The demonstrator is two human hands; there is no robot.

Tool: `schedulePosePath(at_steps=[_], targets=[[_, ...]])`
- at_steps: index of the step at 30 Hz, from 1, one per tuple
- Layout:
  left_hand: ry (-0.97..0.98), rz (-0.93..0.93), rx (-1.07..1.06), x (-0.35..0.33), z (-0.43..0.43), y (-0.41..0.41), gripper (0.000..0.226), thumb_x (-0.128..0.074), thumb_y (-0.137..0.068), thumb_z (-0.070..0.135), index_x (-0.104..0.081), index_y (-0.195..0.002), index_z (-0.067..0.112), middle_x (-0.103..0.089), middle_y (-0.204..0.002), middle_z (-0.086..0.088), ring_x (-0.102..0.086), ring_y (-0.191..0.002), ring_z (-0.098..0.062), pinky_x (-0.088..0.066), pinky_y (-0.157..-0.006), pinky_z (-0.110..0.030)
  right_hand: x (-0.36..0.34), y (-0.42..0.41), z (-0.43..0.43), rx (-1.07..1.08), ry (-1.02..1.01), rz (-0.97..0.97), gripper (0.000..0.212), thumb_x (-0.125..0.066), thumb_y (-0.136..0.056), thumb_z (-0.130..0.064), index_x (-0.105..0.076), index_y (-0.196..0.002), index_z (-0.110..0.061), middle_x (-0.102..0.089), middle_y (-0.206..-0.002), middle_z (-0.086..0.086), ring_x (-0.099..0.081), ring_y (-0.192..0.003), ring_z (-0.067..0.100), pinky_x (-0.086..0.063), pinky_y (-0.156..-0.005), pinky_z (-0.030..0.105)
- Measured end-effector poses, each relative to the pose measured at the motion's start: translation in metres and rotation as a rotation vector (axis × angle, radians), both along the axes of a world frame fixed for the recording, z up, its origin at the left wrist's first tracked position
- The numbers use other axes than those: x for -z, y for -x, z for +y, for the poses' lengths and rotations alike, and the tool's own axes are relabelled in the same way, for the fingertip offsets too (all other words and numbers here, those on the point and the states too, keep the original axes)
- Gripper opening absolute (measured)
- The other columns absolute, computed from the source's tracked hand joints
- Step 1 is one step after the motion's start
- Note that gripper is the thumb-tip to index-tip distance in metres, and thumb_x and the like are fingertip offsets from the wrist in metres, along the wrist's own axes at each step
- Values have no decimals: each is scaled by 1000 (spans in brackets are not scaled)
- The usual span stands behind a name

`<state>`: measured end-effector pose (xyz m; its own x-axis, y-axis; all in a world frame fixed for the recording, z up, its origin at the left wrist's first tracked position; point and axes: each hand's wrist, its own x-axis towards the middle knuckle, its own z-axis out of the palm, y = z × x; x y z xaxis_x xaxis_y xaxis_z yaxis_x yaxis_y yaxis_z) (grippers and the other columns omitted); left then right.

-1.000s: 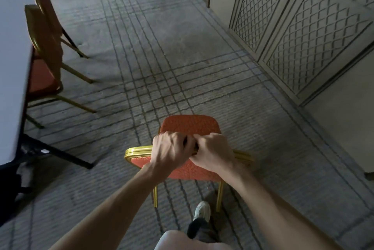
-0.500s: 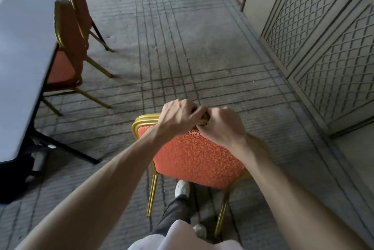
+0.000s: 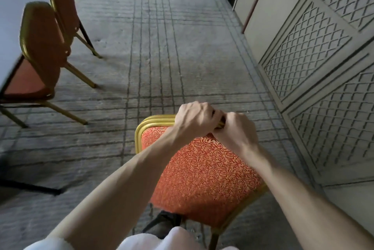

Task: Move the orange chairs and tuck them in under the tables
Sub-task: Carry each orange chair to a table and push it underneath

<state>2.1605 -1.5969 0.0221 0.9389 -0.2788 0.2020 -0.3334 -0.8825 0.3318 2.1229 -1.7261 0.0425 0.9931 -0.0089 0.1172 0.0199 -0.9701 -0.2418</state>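
- Orange chair (image 3: 202,170), tilted, sat under the fingers (image 3: 210,111): left hand (image 3: 194,122) and right hand (image 3: 236,136) both gripped its gold top rail, not yet tucked.
- Nearer chair (image 3: 40,47) and farther chair (image 3: 64,4) appeared tucked at the tabletop (image 3: 10,26), well left of the fingers.

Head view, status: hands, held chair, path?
Grip: left hand, right hand on held chair top rail. In aisle, not tucked. Near chair, far chair at table, aside.

I read dim, soft light, floor (image 3: 162,16) brightest toward 12 o'clock; orange chairs (image 3: 40,43) at 10 o'clock motion-blurred.
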Motion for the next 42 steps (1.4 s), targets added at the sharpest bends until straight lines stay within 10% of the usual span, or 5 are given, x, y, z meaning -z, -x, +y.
schedulePosePath(at_steps=[13,18,42], targets=[[52,-92,-203,-30,141,-72,61,-13,-88,55,-59,-86,15,-65,-78,-7,-63,-77,-32,-38,-56,-33,-34,-136,120,-593,-77,-16,45,-58,-81,-59,-73,-90,-18,-73,-80,13,-70,-79,36,-51,-62,36],[174,-87,-524,-36,182,-56,47,-28,-93,47,-43,-62,14,-61,-63,-8,-60,-64,-31,-48,-58,-40,-37,-159,171,-906,-15,-146,22,-65,-80,-43,-71,-81,-22,-71,-66,6,-68,-63,32,-46,-52,31],[133,214,-1500,7,114,-156,53,-28,-104,44,-47,-61,20,-51,-59,6,-51,-56,-12,-35,-60,-31,41,-355,242,-1926,-36,98,30,-53,-72,-50,-67,-68,-23,-67,-59,-1,-66,-56,25,-49,-56,30]])
